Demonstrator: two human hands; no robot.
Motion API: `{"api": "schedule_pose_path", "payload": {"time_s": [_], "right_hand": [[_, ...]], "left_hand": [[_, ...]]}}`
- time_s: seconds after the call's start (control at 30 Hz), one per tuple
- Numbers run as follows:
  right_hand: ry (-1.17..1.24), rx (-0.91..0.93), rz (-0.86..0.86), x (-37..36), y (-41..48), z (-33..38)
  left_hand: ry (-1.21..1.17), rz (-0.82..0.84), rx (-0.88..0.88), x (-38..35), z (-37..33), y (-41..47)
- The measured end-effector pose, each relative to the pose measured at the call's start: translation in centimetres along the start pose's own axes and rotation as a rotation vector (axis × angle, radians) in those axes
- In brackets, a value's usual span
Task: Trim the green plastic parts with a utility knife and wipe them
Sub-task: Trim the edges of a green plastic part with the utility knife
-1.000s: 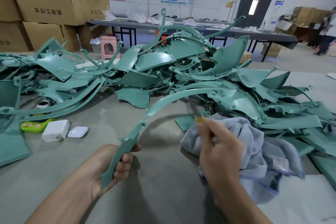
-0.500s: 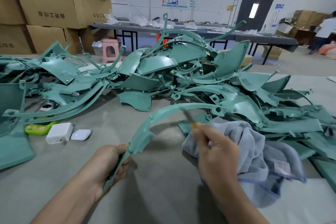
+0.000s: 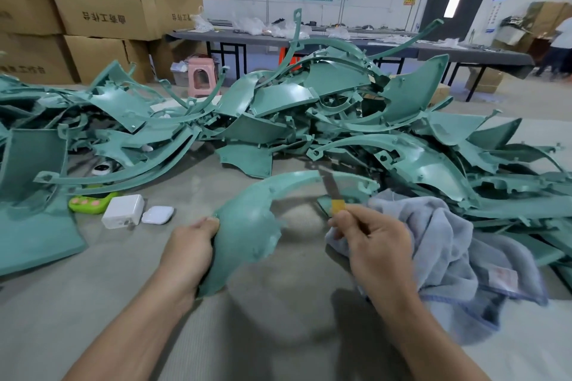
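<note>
Green plastic part point(image 3: 247, 226): one curved piece is being held up off the surface point(image 3: 278, 318), just in front of the heap of parts point(image 3: 309, 108), its narrow tip pointing toward the heap.
Left hand point(image 3: 192, 244): its fingers are wrapping round the broad near end of the part and steadying it.
Right hand point(image 3: 374, 244): its fingers are pinching the yellow handle of the utility knife point(image 3: 332, 192), with the blade crossing the part's narrow arc.
Step in hand: trimming appears to be under way; this piece is not yet being wiped.
Next move: it is likely calling for a controlled stroke along the edge, directed away from the left hand.
Towel point(image 3: 458, 244): one grey-blue cloth is lying bunched against the heap's near right edge, partly beneath the right hand; whether that hand is also gripping it cannot be told.
Count: one part in hand, one knife, one towel; the heap's parts are tangling too thickly to count.
</note>
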State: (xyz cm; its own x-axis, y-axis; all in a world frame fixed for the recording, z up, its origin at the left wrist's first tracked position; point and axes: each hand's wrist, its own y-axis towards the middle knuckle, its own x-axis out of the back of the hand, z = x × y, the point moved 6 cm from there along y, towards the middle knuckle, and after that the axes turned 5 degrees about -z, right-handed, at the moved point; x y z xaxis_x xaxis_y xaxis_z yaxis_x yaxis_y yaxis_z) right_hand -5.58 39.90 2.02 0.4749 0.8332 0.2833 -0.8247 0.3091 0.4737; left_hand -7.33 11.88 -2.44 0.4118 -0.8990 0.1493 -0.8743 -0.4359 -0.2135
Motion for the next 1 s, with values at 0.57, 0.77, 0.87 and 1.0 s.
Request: {"api": "schedule_pose_path", "payload": {"time_s": [0.57,0.77,0.87,1.0], "right_hand": [[0.628,-0.820,0.490,-5.5,-3.2,-1.3],[0.688,-0.740,0.571,-5.4,-2.7,-1.7],[0.711,-0.671,0.528,-5.5,-2.2,-1.7],[0.679,-0.727,0.388,-5.5,-1.7,-2.5]], "left_hand": [[0.063,0.034,-0.713,1.0,-4.7,-3.0],[-0.165,0.309,-0.605,0.6,-5.0,-1.9],[0.039,0.158,-0.804,1.4,-5.3,-2.0],[0.492,-0.050,-1.045,1.2,-5.1,-2.2]]}}
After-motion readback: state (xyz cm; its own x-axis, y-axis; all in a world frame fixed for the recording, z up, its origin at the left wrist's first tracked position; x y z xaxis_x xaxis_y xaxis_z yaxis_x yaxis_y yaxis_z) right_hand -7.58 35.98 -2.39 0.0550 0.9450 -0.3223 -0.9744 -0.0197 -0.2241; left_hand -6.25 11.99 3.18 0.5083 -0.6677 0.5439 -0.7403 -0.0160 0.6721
